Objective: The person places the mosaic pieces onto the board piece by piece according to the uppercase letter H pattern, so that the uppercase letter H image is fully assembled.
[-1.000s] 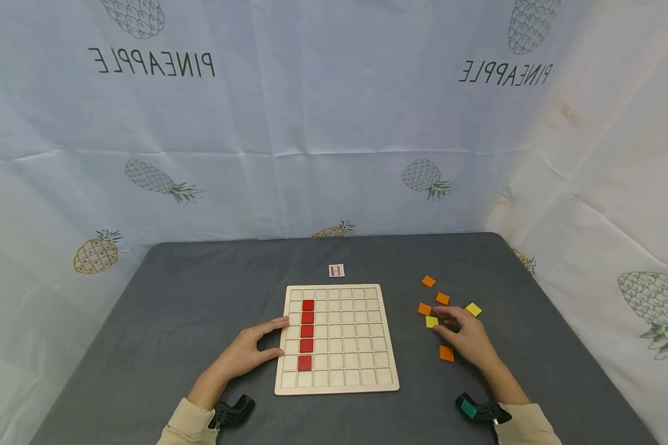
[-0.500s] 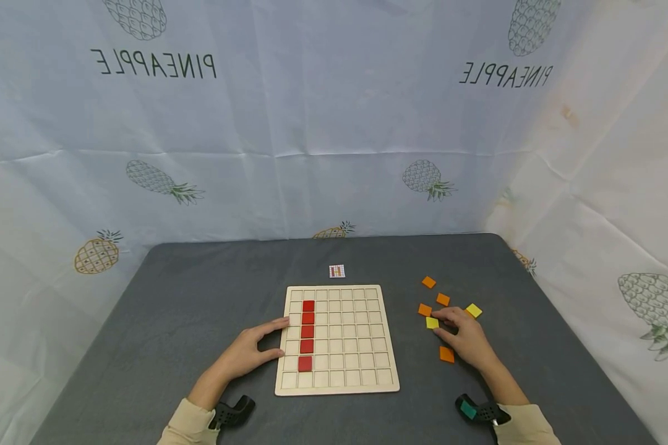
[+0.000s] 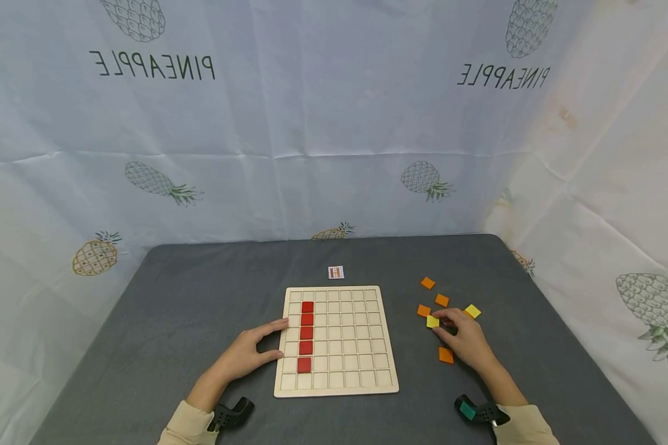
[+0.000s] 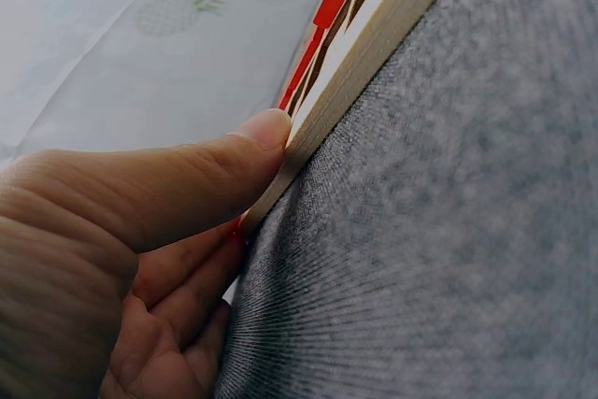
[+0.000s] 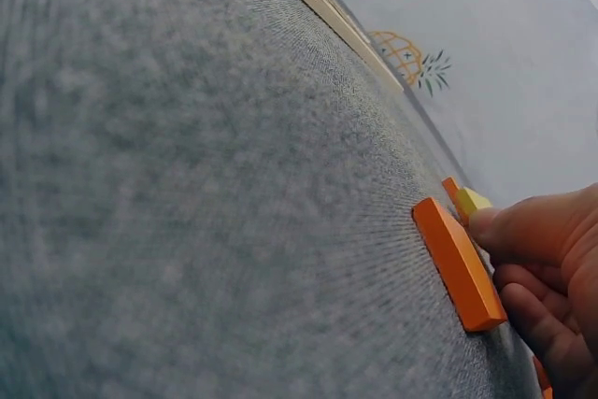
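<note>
A pale wooden grid board (image 3: 336, 392) lies on the dark grey table, with a column of several red square tiles (image 3: 306, 332) in its left part. My left hand (image 3: 244, 353) rests at the board's left edge, thumb and forefinger spread and touching the rim. In the left wrist view the thumb (image 4: 215, 165) lies against the board's side edge (image 4: 364, 67). To the right of the board, my right hand (image 3: 467, 340) pinches a yellow square tile (image 3: 432, 322) between thumb and fingers. The right wrist view shows the thumb at the yellow tile (image 5: 474, 200), behind a nearer orange tile (image 5: 458, 263).
Loose orange tiles (image 3: 428, 283) lie around the right hand, one of them (image 3: 446, 355) just in front of it. Another yellow tile (image 3: 472, 311) is beyond the knuckles. A small printed card (image 3: 336, 272) lies behind the board. A pineapple-print curtain (image 3: 334, 123) hangs behind the table.
The yellow tile at my right fingertips has shifted slightly, away from me and toward the hand, and now overlaps the orange tile beside it. The left hand and board stay put.
</note>
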Motion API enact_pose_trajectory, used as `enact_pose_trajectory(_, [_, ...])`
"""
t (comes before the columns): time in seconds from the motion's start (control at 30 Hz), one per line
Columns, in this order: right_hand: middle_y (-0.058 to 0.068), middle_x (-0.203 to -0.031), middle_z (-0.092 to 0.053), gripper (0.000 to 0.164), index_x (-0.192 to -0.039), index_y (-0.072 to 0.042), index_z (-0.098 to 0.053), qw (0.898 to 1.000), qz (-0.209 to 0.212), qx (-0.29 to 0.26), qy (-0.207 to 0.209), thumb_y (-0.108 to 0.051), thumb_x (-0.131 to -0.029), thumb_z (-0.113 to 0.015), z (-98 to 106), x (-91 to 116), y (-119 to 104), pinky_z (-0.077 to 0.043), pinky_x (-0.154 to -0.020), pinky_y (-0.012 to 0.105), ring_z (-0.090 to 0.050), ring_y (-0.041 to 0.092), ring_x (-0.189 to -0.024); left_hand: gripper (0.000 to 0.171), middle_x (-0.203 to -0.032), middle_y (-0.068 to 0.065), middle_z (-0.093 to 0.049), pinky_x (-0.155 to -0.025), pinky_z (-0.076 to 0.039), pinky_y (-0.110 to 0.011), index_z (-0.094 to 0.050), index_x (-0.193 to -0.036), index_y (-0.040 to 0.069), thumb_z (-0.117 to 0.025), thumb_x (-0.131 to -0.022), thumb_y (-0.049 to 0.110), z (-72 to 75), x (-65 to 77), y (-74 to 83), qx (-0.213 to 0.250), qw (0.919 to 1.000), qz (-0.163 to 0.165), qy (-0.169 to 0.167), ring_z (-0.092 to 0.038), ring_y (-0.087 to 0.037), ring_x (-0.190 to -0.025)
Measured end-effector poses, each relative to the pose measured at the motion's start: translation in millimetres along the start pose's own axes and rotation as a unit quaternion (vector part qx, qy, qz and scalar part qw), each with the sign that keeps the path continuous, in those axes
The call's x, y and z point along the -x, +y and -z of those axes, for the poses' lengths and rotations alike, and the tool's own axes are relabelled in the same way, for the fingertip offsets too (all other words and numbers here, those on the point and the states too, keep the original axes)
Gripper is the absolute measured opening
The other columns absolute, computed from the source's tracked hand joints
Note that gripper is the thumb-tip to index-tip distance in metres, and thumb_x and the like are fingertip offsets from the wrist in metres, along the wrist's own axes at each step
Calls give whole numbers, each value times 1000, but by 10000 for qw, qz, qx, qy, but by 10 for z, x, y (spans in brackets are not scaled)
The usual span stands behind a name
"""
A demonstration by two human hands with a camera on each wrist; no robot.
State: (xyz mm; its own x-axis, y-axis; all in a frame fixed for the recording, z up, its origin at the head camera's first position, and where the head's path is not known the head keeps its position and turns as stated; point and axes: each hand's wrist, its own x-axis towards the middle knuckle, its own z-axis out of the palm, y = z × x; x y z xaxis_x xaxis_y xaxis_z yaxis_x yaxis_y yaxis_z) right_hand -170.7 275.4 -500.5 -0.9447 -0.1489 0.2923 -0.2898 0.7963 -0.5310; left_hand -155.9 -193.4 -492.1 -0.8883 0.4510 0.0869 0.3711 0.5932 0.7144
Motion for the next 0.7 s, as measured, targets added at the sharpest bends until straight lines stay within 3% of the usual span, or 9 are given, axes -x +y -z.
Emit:
enact_pose_trajectory(0.37, [4,-101,-66,27,-105,-10,-69,9990,313,-64,308,-13,-80,-77,-11,-26,-113,-55,-73,34,-65,20,-85,61,-142,-8,-50,-100,-42,-51,-52,-137,13,-71,-84,36,-2,-4,-9,-2,10000,0,-22,-45,-34,-131])
enact_pose_trajectory(0.7, [-2,-96,-66,28,-103,-11,-70,9953,840,-452,187,-10,-77,-78,-165,-86,-419,-55,-77,32,-64,12,-82,61,-142,-7,-50,-99,-42,-50,-52,-137,14,-71,-84,38,-8,-4,-15,-14,10000,-20,8,-46,-33,-130])
